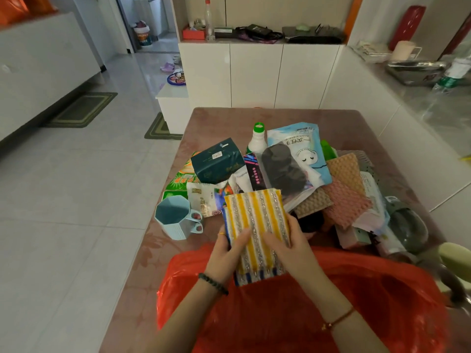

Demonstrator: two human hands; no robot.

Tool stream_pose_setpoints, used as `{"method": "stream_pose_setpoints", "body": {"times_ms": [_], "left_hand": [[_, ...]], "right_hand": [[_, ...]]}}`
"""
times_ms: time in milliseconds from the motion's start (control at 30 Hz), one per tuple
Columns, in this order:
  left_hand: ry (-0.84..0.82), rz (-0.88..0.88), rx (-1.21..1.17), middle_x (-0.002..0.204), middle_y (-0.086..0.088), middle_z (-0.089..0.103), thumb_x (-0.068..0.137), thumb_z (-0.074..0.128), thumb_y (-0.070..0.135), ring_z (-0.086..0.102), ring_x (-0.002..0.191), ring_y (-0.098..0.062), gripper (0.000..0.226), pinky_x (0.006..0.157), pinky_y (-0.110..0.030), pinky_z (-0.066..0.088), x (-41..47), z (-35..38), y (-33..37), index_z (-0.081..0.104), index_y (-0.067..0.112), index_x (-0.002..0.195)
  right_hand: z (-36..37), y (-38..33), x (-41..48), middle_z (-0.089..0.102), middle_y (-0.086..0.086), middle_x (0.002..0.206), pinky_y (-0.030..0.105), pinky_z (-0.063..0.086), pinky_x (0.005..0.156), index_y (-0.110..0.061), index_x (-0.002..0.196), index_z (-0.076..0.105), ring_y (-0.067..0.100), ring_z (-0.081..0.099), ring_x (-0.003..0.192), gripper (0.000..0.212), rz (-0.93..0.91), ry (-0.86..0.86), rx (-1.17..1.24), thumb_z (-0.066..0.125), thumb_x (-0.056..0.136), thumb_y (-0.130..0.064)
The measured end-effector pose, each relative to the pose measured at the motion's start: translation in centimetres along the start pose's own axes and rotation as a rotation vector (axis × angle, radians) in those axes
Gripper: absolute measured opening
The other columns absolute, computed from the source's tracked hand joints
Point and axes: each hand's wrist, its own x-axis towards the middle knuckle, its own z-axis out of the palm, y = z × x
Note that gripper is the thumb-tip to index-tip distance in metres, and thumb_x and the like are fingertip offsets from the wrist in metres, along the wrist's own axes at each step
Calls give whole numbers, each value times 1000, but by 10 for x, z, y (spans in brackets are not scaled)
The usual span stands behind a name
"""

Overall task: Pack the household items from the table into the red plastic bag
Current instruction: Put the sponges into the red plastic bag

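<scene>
Both hands grip a stack of yellow-striped scouring pads [257, 230] over the red plastic bag [356, 301] at the table's [216, 118] near edge: left hand [226, 250] w/ thumb across the front, right hand [288, 245] closed on the other side. Behind lie a dark green tissue pack [216, 161], a blue octagonal cup [175, 217] and a light-blue pouch [300, 146] w/ Chinese print, unreadable here.
</scene>
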Motion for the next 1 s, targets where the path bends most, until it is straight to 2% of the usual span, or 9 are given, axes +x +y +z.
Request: {"method": "stream_pose_setpoints", "body": {"times_ms": [100, 133, 200, 267, 333, 467, 600, 867, 1000], "left_hand": [[8, 80, 263, 129, -29, 51, 95, 32, 37, 65, 74, 1, 31, 67, -7, 50, -12, -19, -7, 50, 17, 112], [11, 143, 347, 131, -17, 54, 89, 34, 47, 64, 88, 3, 36, 77, -5, 47, -16, -30, -9, 49, 25, 112], [-33, 265, 813, 135, 11, 45, 73, 37, 63, 45, 124, -4, 59, 104, -16, 33, -22, -60, -17, 37, 37, 127], [-46, 223, 1414, 147, 11, 30, 71, 45, 64, 26, 138, -15, 80, 116, -35, 19, -20, -91, -30, 18, 37, 141], [-84, 40, 1628, 150, 6, 26, 78, 49, 53, 22, 140, -19, 78, 118, -42, 14, -17, -105, -37, 12, 33, 144], [38, -99, 1350, 130, -2, 56, 88, 46, 30, 52, 120, -23, 43, 99, -36, 43, -10, -109, -37, 42, 26, 130], [111, -10, 1085, 119, -8, 64, 87, 50, 18, 58, 111, -27, 37, 92, -34, 47, -7, -100, -28, 49, 17, 124], [-22, -48, 1035, 119, 1, 59, 86, 53, 29, 58, 98, -14, 39, 90, -31, 50, -10, -104, -14, 38, 31, 121], [-165, 249, 1202, 140, 7, 37, 78, 59, 44, 36, 127, -10, 69, 106, -29, 37, -9, -92, 12, 24, 36, 137]], "right_hand": [[-16, 2, -16, 67, -2, 112, 30, 56, 81, -26, 118, 52, 13, 67, 98, 41, 180, -94, 96, 66, 81, -16], [-23, 4, -22, 68, -2, 111, 31, 56, 80, -26, 114, 55, 14, 68, 97, 36, 220, -107, 116, 65, 81, -15], [-35, 13, -37, 70, -2, 105, 28, 55, 72, -26, 108, 58, 15, 70, 90, 28, 337, -168, 146, 63, 83, -15], [-41, 22, -51, 74, -3, 100, 23, 54, 67, -24, 107, 61, 16, 71, 88, 30, 477, -349, 141, 67, 79, -15], [-34, 35, -57, 74, -2, 102, 23, 53, 74, -23, 109, 63, 15, 70, 94, 42, 572, -495, 34, 76, 69, -21], [8, 66, -46, 72, 7, 105, 24, 55, 73, -10, 114, 62, 19, 70, 93, 33, 660, -368, -34, 64, 81, -13], [53, 83, -27, 71, 10, 104, 32, 56, 80, -13, 107, 59, 22, 69, 94, 22, 617, -186, 147, 58, 86, -9], [83, 70, -36, 63, -14, 104, 2, 44, 64, -22, 115, 55, -4, 56, 83, 33, 339, -195, -252, 63, 85, -30], [23, 25, -29, 70, 9, 90, 19, 49, 62, -19, 91, 67, 10, 61, 71, 8, 226, -109, -337, 62, 86, -22]]}}
